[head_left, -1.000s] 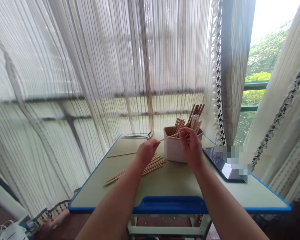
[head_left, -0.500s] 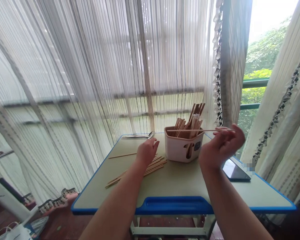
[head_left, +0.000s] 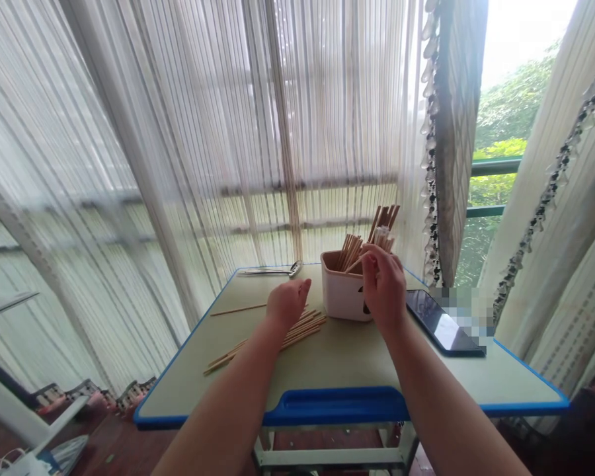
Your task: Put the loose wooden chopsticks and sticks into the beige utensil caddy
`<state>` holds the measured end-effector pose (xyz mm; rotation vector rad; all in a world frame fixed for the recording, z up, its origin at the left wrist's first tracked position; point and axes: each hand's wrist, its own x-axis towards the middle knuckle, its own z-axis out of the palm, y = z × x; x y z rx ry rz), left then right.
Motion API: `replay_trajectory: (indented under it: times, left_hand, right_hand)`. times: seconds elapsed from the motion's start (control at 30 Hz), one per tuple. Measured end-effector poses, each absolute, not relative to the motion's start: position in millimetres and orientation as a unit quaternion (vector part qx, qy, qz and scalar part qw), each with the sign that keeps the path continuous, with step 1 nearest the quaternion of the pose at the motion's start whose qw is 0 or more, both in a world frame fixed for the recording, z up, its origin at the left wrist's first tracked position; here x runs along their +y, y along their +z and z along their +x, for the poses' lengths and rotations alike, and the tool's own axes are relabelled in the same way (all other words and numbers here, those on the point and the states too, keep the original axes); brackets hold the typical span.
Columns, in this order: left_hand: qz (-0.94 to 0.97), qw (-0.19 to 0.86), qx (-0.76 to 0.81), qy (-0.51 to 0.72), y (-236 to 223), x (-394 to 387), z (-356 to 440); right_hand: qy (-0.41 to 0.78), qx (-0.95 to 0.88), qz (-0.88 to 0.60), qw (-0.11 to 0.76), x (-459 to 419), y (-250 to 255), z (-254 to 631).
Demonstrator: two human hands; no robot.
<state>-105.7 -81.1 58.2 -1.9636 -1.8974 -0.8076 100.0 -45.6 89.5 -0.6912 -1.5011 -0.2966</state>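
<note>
Leftmost on the pale, blue-edged bench [head_left: 357, 360], a single stick [head_left: 238, 309] lay by itself, its long axis running nearly crosswise, with its right end lost behind the person's left hand [head_left: 286, 303]. Beyond it, near the far edge, a metal slotted ladle [head_left: 286, 271] rested with its bowl to the right. Closer in, a spread of loose sticks [head_left: 302, 332] slanted up toward the right, partly covered by the left forearm. The left hand stood over their far ends, loosely curled with the thumb raised; its inner side was turned away, so whether it gripped anything could not be told. To its right, just apart from it, sat the white box [head_left: 340, 296], holding upright bundles of sticks [head_left: 350, 251], with taller, darker sticks [head_left: 384, 218] toward its back. The right hand [head_left: 381, 281] was clearly the nearer one to the box, covering part of its front and right side, though contact with the wall could not be judged. Its fingers pinched a thin pale stick [head_left: 356, 264], which ran from the fingertips down and leftward across the box's mouth; whether its lower end was inside the rim or before it was unclear. Rightmost, a dark-screened device [head_left: 443, 324] lay flat beside the right wrist.
</note>
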Motion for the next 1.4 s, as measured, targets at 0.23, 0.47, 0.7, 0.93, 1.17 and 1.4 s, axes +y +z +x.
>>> replay_trajectory:
  times: [0.23,0.47,0.7,0.93,1.17,1.4]
  left_hand:
    - [-0.661,0.146,-0.698,-0.235,55,-78,-108]
    - [-0.595,0.19,-0.743,-0.242,51,-75,-113]
    - [-0.587,0.164,-0.762,-0.218,51,-75,-112]
    - [-0.589,0.185,-0.745,-0.252,56,-78,-110]
    - [-0.567,0.134,-0.801,-0.137,47,-71,-119]
    - [-0.591,0.048,-0.803,-0.058,38,-66,-128]
  right_hand:
    - [-0.143,-0.694,-0.346,0.614,-40,83,97]
    - [-0.138,-0.668,-0.338,0.649,-41,83,96]
    - [-0.151,-0.713,-0.323,0.604,-47,82,97]
    - [-0.121,-0.709,-0.346,0.603,-42,80,93]
    - [-0.123,-0.695,-0.371,0.604,-43,81,94]
    - [-0.202,-0.679,-0.302,0.638,-54,79,95]
